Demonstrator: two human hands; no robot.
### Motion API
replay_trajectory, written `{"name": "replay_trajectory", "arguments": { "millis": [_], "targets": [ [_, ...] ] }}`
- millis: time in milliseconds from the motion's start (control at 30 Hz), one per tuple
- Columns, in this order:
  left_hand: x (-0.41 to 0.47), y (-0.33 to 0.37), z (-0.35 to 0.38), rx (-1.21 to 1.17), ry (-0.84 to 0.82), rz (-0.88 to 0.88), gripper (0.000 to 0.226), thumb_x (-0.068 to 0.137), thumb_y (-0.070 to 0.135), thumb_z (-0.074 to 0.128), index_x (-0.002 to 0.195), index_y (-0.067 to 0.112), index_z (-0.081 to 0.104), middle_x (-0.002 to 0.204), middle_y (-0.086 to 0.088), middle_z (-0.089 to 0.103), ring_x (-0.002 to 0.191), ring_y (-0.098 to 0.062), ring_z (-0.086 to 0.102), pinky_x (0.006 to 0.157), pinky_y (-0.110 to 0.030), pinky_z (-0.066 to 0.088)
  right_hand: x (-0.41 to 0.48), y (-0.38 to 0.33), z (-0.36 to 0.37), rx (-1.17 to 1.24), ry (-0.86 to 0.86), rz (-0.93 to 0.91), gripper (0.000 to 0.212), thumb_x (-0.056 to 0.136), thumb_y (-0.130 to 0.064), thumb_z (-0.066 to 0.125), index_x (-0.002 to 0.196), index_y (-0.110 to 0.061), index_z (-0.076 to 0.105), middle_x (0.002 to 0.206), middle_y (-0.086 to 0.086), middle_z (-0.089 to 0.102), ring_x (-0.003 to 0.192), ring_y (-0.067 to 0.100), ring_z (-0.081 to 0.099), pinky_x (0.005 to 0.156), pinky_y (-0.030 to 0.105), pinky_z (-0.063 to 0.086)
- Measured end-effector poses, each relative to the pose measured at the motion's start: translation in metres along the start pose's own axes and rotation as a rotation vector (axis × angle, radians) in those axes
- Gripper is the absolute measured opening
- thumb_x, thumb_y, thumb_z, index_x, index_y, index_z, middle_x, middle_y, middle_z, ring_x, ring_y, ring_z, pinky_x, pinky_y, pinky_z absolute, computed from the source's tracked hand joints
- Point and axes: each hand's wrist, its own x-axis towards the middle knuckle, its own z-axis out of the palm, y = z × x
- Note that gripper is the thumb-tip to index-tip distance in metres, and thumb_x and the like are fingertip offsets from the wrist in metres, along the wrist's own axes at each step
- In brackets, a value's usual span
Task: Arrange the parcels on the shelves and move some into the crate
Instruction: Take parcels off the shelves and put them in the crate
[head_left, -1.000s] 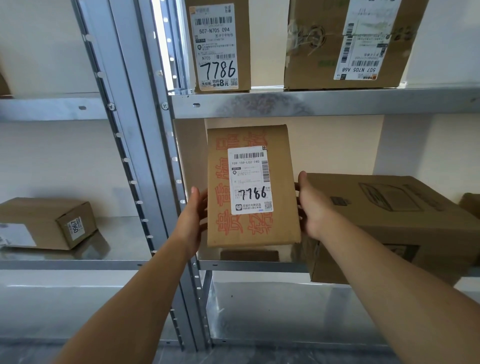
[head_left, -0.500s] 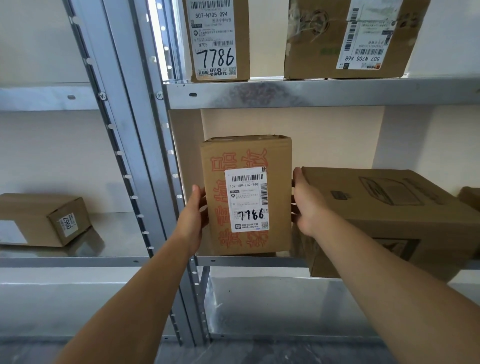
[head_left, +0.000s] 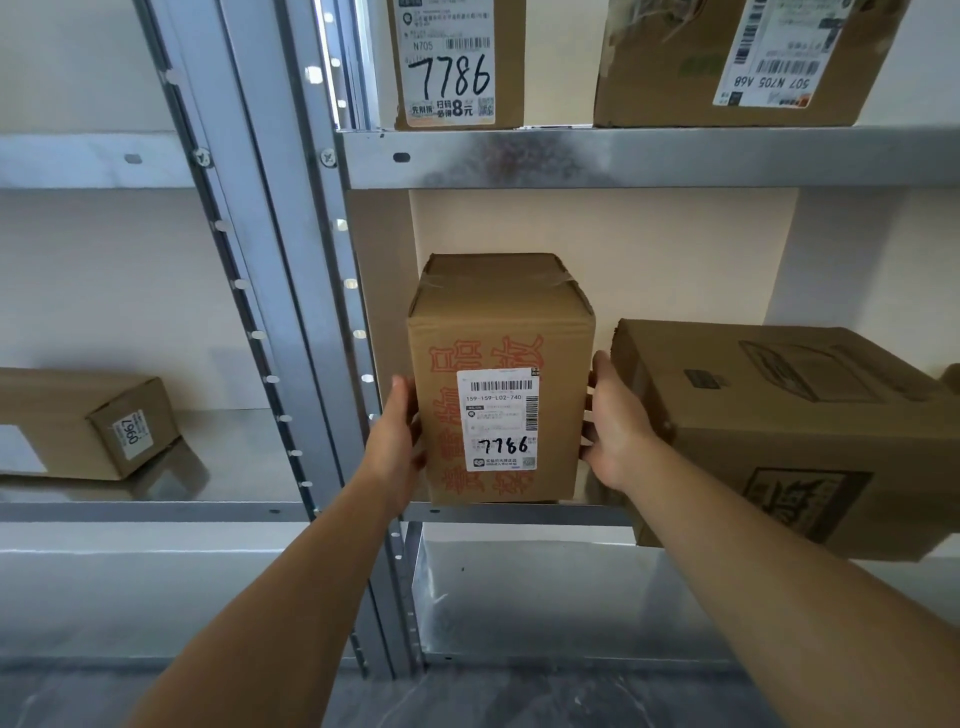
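On the middle shelf (head_left: 519, 514): the tall parcel (head_left: 501, 332), hand-marked 7786, stands upright with its label facing out, between the upright post (head_left: 291, 312) and the large box (head_left: 779, 426), close to both.
Left hand (head_left: 400, 441): pressed to the parcel's left side, fingers curled onto its front edge, gripping it.
Right hand (head_left: 615, 431): clasps the right side the same way, in the narrow gap beside the large box.
Just changed: a second ago the parcel was held up in front of the shelf edge. Now it sits lower and further in, its taped top shows, and its base appears to rest on the shelf.
Above: on the upper shelf (head_left: 623, 156) another parcel (head_left: 457, 62) bears the same 7786.
Meaning for the task: this placement looks all but finished, with only the letting go left, and perhaps a nudge to square it up.
Crate: not in view.
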Motion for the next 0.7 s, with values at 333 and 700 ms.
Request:
{"name": "replay_trajectory", "arguments": {
  "millis": [333,700],
  "targets": [
    [-0.003,-0.016,0.000,-0.041,0.063,-0.067,0.057,0.103,0.058,0.026,0.112,0.027,0.073,0.108,-0.001,0.076,0.108,-0.023,0.068,0.105,-0.053,0.045,-0.007,0.024,0.006,0.039,0.025,0.063,0.041,0.104,-0.060,0.036,0.096,-0.032,0.065,0.098,-0.001,0.072,0.098,0.021,0.063,0.110,0.056,0.042],
    [-0.014,-0.020,0.005,-0.006,0.133,-0.041,0.059,0.101,0.063,0.027,0.118,0.026,0.069,0.113,-0.001,0.073,0.109,-0.020,0.064,0.103,-0.044,0.044,-0.020,0.033,0.002,-0.014,0.009,0.048,0.050,0.101,-0.068,0.032,0.120,-0.035,0.063,0.135,-0.002,0.063,0.140,0.027,0.046,0.121,0.056,0.027]
  ]
}}
